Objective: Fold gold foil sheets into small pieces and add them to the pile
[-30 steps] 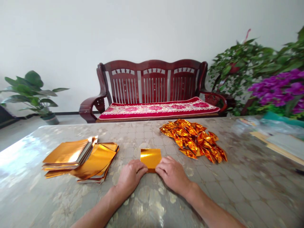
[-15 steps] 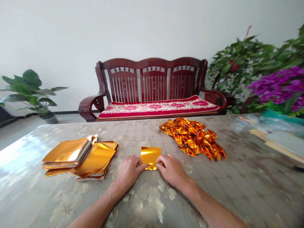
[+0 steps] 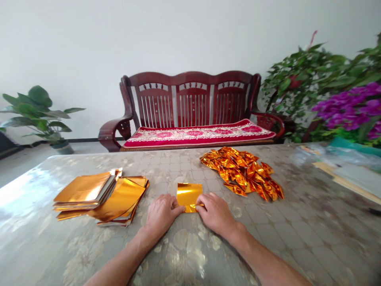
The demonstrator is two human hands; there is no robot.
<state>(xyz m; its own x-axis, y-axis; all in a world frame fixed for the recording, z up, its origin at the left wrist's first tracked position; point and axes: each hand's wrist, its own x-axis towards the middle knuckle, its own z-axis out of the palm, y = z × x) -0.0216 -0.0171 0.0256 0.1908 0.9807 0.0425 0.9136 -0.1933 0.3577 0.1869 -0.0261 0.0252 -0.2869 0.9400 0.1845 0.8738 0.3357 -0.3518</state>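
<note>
A sheet of shiny gold foil paper point(image 3: 189, 193) lies on the table between my hands, its near edge folded over in a narrow strip. My left hand point(image 3: 163, 210) pinches the near left corner, thumb pressed on the fold. At the near right corner, my right hand point(image 3: 214, 210) grips the same fold with thumb and curled fingers. To the left is a loose stack of flat gold foil sheets point(image 3: 83, 188). Beyond my right hand lies a heap of folded, pointed gold foil pieces point(image 3: 238, 167).
The table point(image 3: 178, 254) has a patterned, glossy cover. Plastic bags and papers point(image 3: 354, 171) lie at its right end, near purple flowers point(image 3: 351, 105). A dark wooden bench point(image 3: 193, 99) with a red floral cushion point(image 3: 199, 134) stands behind, and a potted plant point(image 3: 41, 115) at the left.
Both hands stay nearly in place on the foil sheet. The folded strip at its near edge looks slightly flatter; the stack and heap are unchanged.
</note>
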